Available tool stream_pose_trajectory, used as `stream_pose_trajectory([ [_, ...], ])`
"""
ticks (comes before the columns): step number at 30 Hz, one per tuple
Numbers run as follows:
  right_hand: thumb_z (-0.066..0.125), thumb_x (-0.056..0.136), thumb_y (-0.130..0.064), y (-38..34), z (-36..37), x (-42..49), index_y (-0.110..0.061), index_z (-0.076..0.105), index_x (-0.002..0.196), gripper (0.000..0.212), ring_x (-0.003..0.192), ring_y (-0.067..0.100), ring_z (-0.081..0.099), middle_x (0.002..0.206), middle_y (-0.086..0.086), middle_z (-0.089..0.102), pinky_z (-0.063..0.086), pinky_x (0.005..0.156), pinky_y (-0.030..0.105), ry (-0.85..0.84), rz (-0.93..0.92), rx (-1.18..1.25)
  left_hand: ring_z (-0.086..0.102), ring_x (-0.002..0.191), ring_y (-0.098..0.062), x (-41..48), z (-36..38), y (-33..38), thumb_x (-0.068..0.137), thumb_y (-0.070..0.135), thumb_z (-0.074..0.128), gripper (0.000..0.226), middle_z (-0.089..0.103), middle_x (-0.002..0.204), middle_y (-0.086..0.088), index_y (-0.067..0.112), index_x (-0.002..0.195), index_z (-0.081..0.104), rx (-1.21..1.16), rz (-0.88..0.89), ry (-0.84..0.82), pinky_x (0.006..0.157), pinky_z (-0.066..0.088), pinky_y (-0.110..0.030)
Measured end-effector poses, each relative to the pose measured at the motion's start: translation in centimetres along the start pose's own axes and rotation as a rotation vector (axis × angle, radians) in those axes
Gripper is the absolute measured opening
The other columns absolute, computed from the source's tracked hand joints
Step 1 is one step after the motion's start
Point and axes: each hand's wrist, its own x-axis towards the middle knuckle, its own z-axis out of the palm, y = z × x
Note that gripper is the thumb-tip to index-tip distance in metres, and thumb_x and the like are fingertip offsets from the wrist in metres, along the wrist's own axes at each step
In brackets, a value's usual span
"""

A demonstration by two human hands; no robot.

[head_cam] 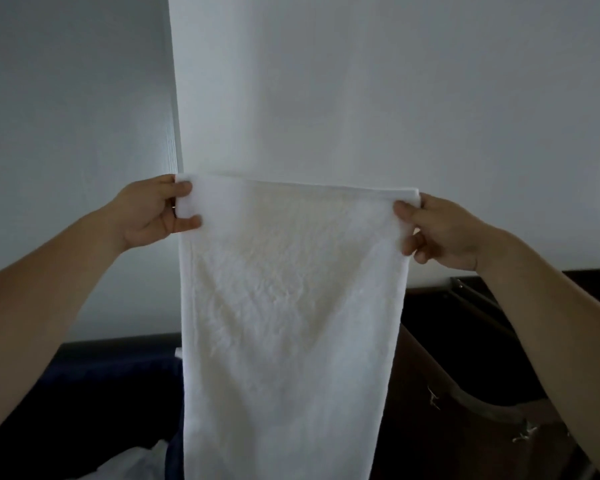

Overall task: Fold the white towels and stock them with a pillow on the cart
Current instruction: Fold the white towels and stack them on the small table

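Item 1, white towel point(291, 306): held up in the air in front of me, stretched flat between my two hands and hanging straight down from its top edge; its lower end ran out past the bottom of the view. The top edge looked doubled, two layers lying together; the face toward me was crinkled. Item 2, my left hand point(149, 213): at the towel's upper left corner, clamped on it, one fingertip point(182, 187) on the near face at the very top, another just below it, the remaining fingers hidden behind the cloth. Item 3, my right hand point(440, 233): at the towel's upper right corner, pinching the edge, thumb point(404, 207) on the near face, curled fingers tucked under it at the side edge. Item 4, pale wall point(326, 81): behind and above the towel, with a greyer section point(66, 98) to the towel's left, the two meeting in a vertical line above the towel's left corner. Item 5, dark brown wooden furniture point(447, 393): behind the towel, to its lower right. Item 6, dark blue surface point(101, 393): to the towel's lower left. Item 7, loose white cloth point(142, 459): just beside the towel's left edge at the bottom; what it was I could not tell.
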Motion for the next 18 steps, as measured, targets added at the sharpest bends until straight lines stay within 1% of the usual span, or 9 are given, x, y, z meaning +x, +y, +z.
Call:
stream_pose_trajectory([
  [2, 0.062, 0.097, -0.035, 0.4, -0.5, 0.0, -0.020, 0.066, 0.109, 0.020, 0.051, 0.016, 0.061, 0.078, 0.001, 0.071, 0.047, 0.042, 0.025, 0.008, -0.031, 0.033, 0.074, 0.087, -0.017, -0.2, 0.1, -0.2, 0.100, 0.012, 0.051, 0.017, 0.075, 0.102, -0.002, 0.012, 0.109, 0.065, 0.011, 0.022, -0.020, 0.064, 0.062, -0.032],
  [5, 0.063, 0.097, -0.029, -0.2, -0.2, 0.2, -0.014, 0.062, 0.105, 0.017, 0.047, 0.017, 0.062, 0.069, 0.004, 0.069, 0.050, 0.043, 0.026, 0.198, -0.173, 0.097, 0.074, 0.090, -0.018, -0.2, 0.7, 0.3, 0.098, 0.016, 0.055, 0.019, 0.075, 0.105, -0.003, 0.012, 0.112, 0.066, 0.002, 0.122, -0.039, 0.062, 0.062, -0.030],
  [7, 0.063, 0.097, -0.027, -0.5, 0.6, 0.7, -0.015, 0.058, 0.101, 0.013, 0.047, 0.022, 0.065, 0.067, 0.007, 0.069, 0.051, 0.043, 0.028, 0.301, -0.218, 0.090, 0.074, 0.084, -0.016, -0.1, 1.2, 0.5, 0.100, 0.015, 0.053, 0.016, 0.074, 0.101, -0.001, 0.013, 0.109, 0.066, 0.031, 0.164, 0.013, 0.057, 0.060, -0.028],
  [9, 0.063, 0.098, -0.026, -0.4, 1.1, 0.7, -0.016, 0.057, 0.099, 0.012, 0.049, 0.024, 0.066, 0.066, 0.007, 0.069, 0.052, 0.043, 0.030, 0.309, -0.220, 0.030, 0.073, 0.077, -0.016, -0.1, 1.4, -0.2, 0.102, 0.014, 0.051, 0.014, 0.071, 0.101, -0.003, 0.013, 0.107, 0.064, 0.095, 0.145, 0.074, 0.054, 0.059, -0.028],
  [11, 0.064, 0.096, -0.027, -0.4, 1.1, 1.0, -0.017, 0.055, 0.095, 0.013, 0.048, 0.025, 0.066, 0.060, 0.003, 0.068, 0.051, 0.042, 0.030, 0.369, -0.284, 0.013, 0.070, 0.077, -0.017, 0.3, 1.8, -1.1, 0.102, 0.015, 0.051, 0.013, 0.069, 0.101, -0.004, 0.012, 0.106, 0.063, 0.114, 0.149, 0.090, 0.053, 0.059, -0.027],
  [13, 0.063, 0.096, -0.028, 0.1, 1.2, 1.4, -0.019, 0.053, 0.092, 0.014, 0.048, 0.026, 0.067, 0.058, 0.002, 0.068, 0.051, 0.042, 0.030, 0.419, -0.289, 0.004, 0.066, 0.078, -0.017, 0.6, 2.3, -1.6, 0.103, 0.015, 0.051, 0.011, 0.067, 0.100, -0.002, 0.014, 0.103, 0.062, 0.114, 0.165, 0.160, 0.053, 0.058, -0.026],
  [14, 0.062, 0.096, -0.029, 0.4, 1.3, 1.6, -0.020, 0.052, 0.092, 0.014, 0.050, 0.027, 0.068, 0.059, 0.001, 0.069, 0.052, 0.043, 0.030, 0.417, -0.273, -0.004, 0.065, 0.078, -0.017, 0.9, 2.6, -1.8, 0.103, 0.015, 0.051, 0.011, 0.065, 0.099, -0.002, 0.016, 0.100, 0.061, 0.137, 0.176, 0.209, 0.052, 0.058, -0.026],
  [16, 0.062, 0.097, -0.028, 1.2, 1.1, 2.4, -0.020, 0.051, 0.091, 0.015, 0.056, 0.032, 0.071, 0.064, 0.003, 0.071, 0.054, 0.046, 0.031, 0.395, -0.251, 0.000, 0.062, 0.080, -0.019, 1.5, 3.3, -2.0, 0.103, 0.015, 0.051, 0.011, 0.062, 0.100, -0.002, 0.018, 0.098, 0.060, 0.187, 0.191, 0.248, 0.051, 0.057, -0.025],
  [18, 0.061, 0.097, -0.026, 2.2, 0.6, 3.0, -0.021, 0.051, 0.091, 0.013, 0.061, 0.035, 0.073, 0.079, 0.009, 0.071, 0.056, 0.049, 0.033, 0.390, -0.233, 0.035, 0.061, 0.082, -0.020, 2.1, 3.9, -2.3, 0.103, 0.015, 0.051, 0.010, 0.061, 0.100, -0.002, 0.018, 0.098, 0.060, 0.225, 0.204, 0.271, 0.051, 0.057, -0.026],
])
